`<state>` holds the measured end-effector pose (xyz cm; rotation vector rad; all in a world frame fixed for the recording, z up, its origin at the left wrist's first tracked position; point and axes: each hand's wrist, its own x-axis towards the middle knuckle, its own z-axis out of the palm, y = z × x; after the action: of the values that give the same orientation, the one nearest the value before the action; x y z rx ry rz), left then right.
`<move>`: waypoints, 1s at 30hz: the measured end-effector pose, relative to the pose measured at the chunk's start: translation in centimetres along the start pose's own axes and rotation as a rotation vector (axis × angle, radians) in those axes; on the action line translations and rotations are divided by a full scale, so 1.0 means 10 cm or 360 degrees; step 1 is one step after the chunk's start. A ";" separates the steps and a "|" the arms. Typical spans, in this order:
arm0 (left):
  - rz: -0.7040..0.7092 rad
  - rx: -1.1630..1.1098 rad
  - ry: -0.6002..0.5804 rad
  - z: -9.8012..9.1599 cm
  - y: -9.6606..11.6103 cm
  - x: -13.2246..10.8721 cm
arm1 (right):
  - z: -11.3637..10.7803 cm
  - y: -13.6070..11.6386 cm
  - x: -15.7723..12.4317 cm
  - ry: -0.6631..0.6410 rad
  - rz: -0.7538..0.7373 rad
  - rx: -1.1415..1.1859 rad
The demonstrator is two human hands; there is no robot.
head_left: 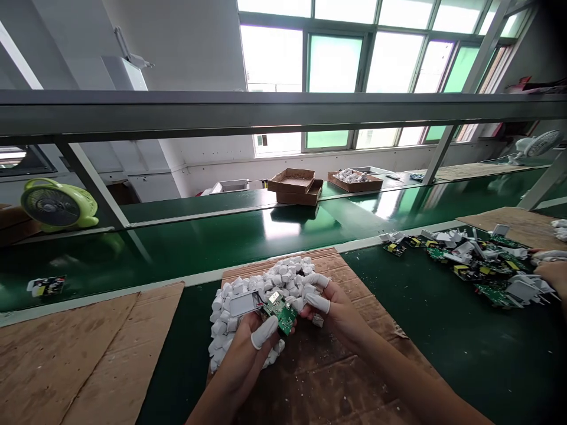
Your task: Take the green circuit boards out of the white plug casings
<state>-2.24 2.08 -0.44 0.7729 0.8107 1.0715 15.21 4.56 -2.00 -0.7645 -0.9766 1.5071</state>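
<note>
Close to me, my left hand [250,348] and right hand [330,313] are closed around a green circuit board [280,314] and white casing [243,303], above a heap of white plastic bits [283,273] on cardboard [323,378]. Many more boards [481,265] lie piled to the right.

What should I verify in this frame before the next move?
1. Green circuit board between the left hand and right hand: ok.
2. White finger cots on the fingers of both hands: ok.
3. White plastic shell firmly gripped rather than resting on the pile of white plastic pieces: cannot tell.
4. Board's components free of damage: cannot tell; the hands and the angle hide too much.
5. Co-worker's hand well apart from both hands, beside the heap of circuit boards and shells: ok.
</note>
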 end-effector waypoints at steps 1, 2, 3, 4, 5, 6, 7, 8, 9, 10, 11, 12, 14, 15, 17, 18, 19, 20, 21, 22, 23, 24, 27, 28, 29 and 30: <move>-0.0006 -0.0014 -0.0012 0.00 0.01 0.01 | 0.00 0.00 0.00 0.0004 -0.0011 -0.0005; -0.0013 -0.0020 -0.0016 0.00 0.01 0.01 | 0.00 -0.01 -0.01 0.0015 -0.0019 -0.0003; -0.0016 -0.0025 -0.0014 0.00 0.02 0.02 | 0.00 -0.02 -0.01 0.0028 -0.0022 -0.0003; -0.0014 -0.0028 -0.0010 -0.01 0.02 0.02 | -0.01 -0.03 -0.01 0.0036 -0.0026 -0.0013; -0.0014 -0.0025 0.0000 -0.02 0.03 0.02 | -0.02 -0.04 -0.01 0.0039 -0.0032 -0.0044; -0.0014 -0.0014 0.0012 -0.03 0.03 0.01 | -0.03 -0.06 -0.02 0.0032 -0.0044 -0.0089; -0.0006 0.0005 0.0029 -0.03 0.04 0.01 | -0.05 -0.07 -0.02 0.0024 -0.0070 -0.0143; -0.0001 0.0032 0.0044 -0.04 0.05 0.01 | -0.06 -0.07 -0.02 0.0008 -0.0103 -0.0204; 0.0005 0.0067 0.0050 -0.04 0.05 0.00 | -0.08 -0.08 -0.02 -0.0021 -0.0142 -0.0273; 0.0021 0.0103 0.0044 -0.04 0.05 0.00 | -0.09 -0.08 -0.03 -0.0065 -0.0191 -0.0342; 0.0044 0.0135 0.0026 -0.04 0.05 -0.01 | -0.09 -0.08 -0.04 -0.0121 -0.0247 -0.0418; 0.0069 0.0167 0.0001 -0.03 0.05 -0.02 | -0.09 -0.09 -0.05 -0.0189 -0.0313 -0.0503; 0.0098 0.0255 -0.0045 0.01 0.04 -0.03 | -0.07 -0.10 -0.08 -0.0339 -0.0461 -0.0686; 0.0104 0.0299 -0.0057 0.03 0.03 -0.04 | -0.05 -0.12 -0.10 -0.0410 -0.0534 -0.0778; 0.0092 0.0361 -0.0070 0.08 0.02 -0.05 | -0.02 -0.15 -0.14 -0.0518 -0.0636 -0.0973; 0.0087 0.0369 -0.0073 0.10 0.02 -0.06 | 0.00 -0.16 -0.15 -0.0556 -0.0671 -0.1063; 0.0084 0.0363 -0.0077 0.11 0.02 -0.06 | 0.00 -0.17 -0.17 -0.0583 -0.0696 -0.1141; 0.0088 0.0357 -0.0084 0.11 0.02 -0.06 | 0.01 -0.17 -0.18 -0.0608 -0.0714 -0.1195; 0.0100 0.0362 -0.0098 0.10 0.01 -0.06 | 0.01 -0.17 -0.18 -0.0630 -0.0721 -0.1215; 0.0119 0.0390 -0.0126 0.08 0.01 -0.05 | 0.00 -0.15 -0.19 -0.0653 -0.0722 -0.1204; 0.0144 0.0435 -0.0162 0.06 0.00 -0.04 | 0.00 -0.13 -0.19 -0.0676 -0.0715 -0.1163; 0.0177 0.0488 -0.0200 0.03 0.00 -0.03 | -0.01 -0.11 -0.18 -0.0690 -0.0700 -0.1100; 0.0221 0.0668 -0.0257 -0.04 -0.01 -0.03 | 0.01 -0.02 -0.17 -0.0662 -0.0506 -0.0783; 0.0226 0.0727 -0.0266 -0.05 -0.01 -0.04 | 0.02 0.02 -0.16 -0.0624 -0.0388 -0.0618; 0.0231 0.0772 -0.0282 -0.06 -0.01 -0.05 | 0.04 0.04 -0.16 -0.0574 -0.0263 -0.0439; 0.0239 0.0799 -0.0305 -0.07 -0.01 -0.06 | 0.06 0.07 -0.15 -0.0526 -0.0155 -0.0262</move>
<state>-2.92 1.62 -0.72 1.3571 0.8771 0.9143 14.62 2.93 -2.40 -0.5819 -1.3789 1.5090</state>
